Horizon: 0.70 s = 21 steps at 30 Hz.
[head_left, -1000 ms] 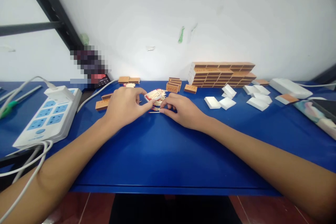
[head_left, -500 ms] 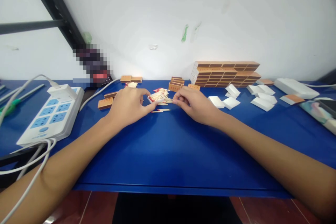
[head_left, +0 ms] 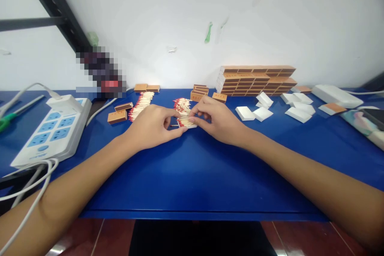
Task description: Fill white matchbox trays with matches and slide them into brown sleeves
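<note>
My left hand (head_left: 151, 128) is closed on the left end of a small white matchbox tray (head_left: 192, 126), thumb in front and fingers behind. Red-headed matchsticks (head_left: 183, 121) lie inside the tray. At its right end, the fingertips of my right hand (head_left: 220, 122) pinch the ends of matchsticks, partly hidden by the fingers. Just behind the tray is a loose pile of matches (head_left: 181, 105). A long slanting row of matches (head_left: 141, 105) spreads behind my left hand.
Stacked brown matchboxes (head_left: 255, 81) stand against the wall. Several white trays (head_left: 262, 113) lie at the right. More matchboxes (head_left: 117, 117) sit at the left and a few (head_left: 199, 93) behind the pile. A power strip (head_left: 57, 132) with white cables occupies the left side of the blue table (head_left: 195, 180).
The tray has come down toward me and slightly right. My right hand has moved left, its fingertips now at the tray. The slanting row of matches shows more behind my left hand.
</note>
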Each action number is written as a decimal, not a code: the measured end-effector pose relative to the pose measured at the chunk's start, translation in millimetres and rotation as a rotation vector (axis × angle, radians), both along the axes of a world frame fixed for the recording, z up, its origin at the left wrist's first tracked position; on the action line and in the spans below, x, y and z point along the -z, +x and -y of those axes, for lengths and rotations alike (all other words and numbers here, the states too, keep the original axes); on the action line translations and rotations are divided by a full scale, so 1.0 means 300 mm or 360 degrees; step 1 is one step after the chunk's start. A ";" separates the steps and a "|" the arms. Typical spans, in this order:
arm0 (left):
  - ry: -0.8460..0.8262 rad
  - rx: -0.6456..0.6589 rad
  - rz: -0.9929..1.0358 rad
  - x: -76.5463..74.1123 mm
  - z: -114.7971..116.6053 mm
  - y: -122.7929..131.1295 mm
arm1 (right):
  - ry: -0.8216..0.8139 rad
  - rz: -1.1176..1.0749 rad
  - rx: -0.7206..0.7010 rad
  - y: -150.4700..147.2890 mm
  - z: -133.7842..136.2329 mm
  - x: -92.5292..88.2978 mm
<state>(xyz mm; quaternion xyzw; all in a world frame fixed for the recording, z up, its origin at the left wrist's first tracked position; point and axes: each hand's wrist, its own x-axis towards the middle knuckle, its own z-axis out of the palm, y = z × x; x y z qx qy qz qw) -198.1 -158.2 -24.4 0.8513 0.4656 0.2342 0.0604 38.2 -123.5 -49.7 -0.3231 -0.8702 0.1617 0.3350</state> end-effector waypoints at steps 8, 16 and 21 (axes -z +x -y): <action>0.0038 -0.0010 -0.0012 -0.008 -0.001 -0.001 | 0.0062 0.0013 0.0077 0.029 -0.009 -0.023; 0.0200 -0.0252 0.0010 -0.029 -0.010 -0.013 | 0.0113 -0.0152 0.0240 0.018 -0.001 -0.027; 0.0372 -0.0519 0.0009 -0.035 -0.027 -0.026 | -0.0044 0.0142 0.0118 -0.013 0.002 0.017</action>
